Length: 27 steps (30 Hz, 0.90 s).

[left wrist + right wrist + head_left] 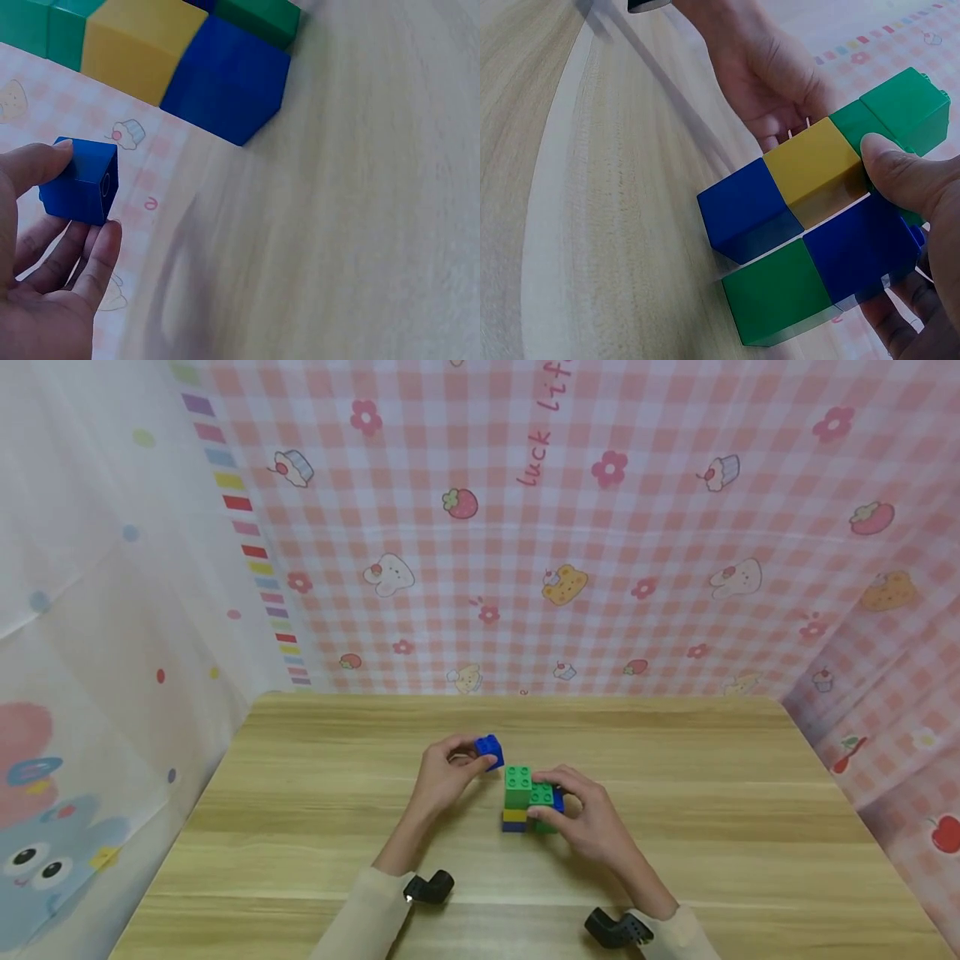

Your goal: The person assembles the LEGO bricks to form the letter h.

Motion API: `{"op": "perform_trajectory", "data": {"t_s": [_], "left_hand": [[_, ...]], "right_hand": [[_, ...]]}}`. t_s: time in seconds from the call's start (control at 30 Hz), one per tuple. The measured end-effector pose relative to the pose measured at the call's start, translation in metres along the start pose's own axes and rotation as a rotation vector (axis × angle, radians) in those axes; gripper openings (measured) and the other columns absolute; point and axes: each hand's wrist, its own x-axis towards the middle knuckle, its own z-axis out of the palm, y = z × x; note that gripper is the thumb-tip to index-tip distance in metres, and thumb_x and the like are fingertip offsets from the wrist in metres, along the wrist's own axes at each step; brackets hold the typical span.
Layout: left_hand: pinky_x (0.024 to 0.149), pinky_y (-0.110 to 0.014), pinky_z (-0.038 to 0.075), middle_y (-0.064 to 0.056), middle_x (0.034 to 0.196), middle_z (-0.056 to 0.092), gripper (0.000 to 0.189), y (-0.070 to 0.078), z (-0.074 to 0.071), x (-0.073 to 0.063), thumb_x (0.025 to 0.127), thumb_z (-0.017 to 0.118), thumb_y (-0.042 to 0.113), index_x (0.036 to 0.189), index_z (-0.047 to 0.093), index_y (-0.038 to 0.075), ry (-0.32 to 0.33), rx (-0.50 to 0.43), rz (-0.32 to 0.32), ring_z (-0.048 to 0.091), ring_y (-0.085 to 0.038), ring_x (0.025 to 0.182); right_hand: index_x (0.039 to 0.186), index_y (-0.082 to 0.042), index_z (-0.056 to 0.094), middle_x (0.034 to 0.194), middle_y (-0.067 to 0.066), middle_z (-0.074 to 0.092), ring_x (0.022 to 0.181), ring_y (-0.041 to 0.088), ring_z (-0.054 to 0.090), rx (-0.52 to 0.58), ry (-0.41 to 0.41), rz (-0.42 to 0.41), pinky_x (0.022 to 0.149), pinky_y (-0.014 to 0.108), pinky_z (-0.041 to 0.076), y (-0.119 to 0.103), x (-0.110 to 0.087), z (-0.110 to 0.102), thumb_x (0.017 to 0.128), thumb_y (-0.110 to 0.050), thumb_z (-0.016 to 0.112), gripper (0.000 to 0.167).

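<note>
My left hand pinches a small blue block between thumb and fingers, up to the left of and behind a block structure. In the left wrist view this blue block has its smooth sides showing. My right hand grips the structure from the right, its thumb across the green part. One column has a blue block at the bottom, a yellow block above it, then green with a studded green block on top. Beside it stand a green block and a blue block.
The structure stands on a wood-grain table. A pink checked cloth hangs behind its far edge, and a pale printed curtain hangs at the left. Black wrist cameras sit at both sleeves.
</note>
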Motion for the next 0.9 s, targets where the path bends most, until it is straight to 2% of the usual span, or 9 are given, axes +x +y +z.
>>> {"op": "perform_trajectory", "data": {"t_s": [0.33, 0.6, 0.9], "left_hand": [[0.083, -0.031, 0.063, -0.015, 0.11, 0.072, 0.033, 0.011, -0.005, -0.007, 0.087, 0.083, 0.017, 0.117, 0.074, 0.007, 0.007, -0.019, 0.022, 0.074, -0.023, 0.097], [0.083, -0.032, 0.063, -0.013, 0.109, 0.072, 0.03, 0.022, -0.01, -0.014, 0.086, 0.084, 0.017, 0.115, 0.076, 0.012, 0.009, -0.04, 0.013, 0.074, -0.022, 0.096], [0.08, -0.027, 0.063, -0.013, 0.112, 0.069, 0.034, 0.036, -0.014, -0.021, 0.087, 0.081, 0.009, 0.12, 0.074, 0.016, -0.035, -0.084, 0.062, 0.073, -0.023, 0.098]], "right_hand": [[0.124, -0.024, 0.07, 0.118, -0.006, 0.071, 0.106, 0.01, 0.066, 0.008, -0.005, 0.002, 0.094, 0.038, 0.059, -0.001, 0.0, -0.002, 0.088, -0.025, 0.081, 0.038], [0.124, -0.024, 0.07, 0.118, -0.007, 0.071, 0.106, 0.011, 0.066, 0.018, -0.012, 0.022, 0.096, 0.04, 0.059, -0.001, 0.0, -0.001, 0.089, -0.025, 0.081, 0.037], [0.125, -0.024, 0.07, 0.118, -0.005, 0.071, 0.106, 0.012, 0.066, 0.023, -0.011, 0.03, 0.096, 0.041, 0.059, 0.001, 0.0, -0.001, 0.089, -0.025, 0.081, 0.038]]}}
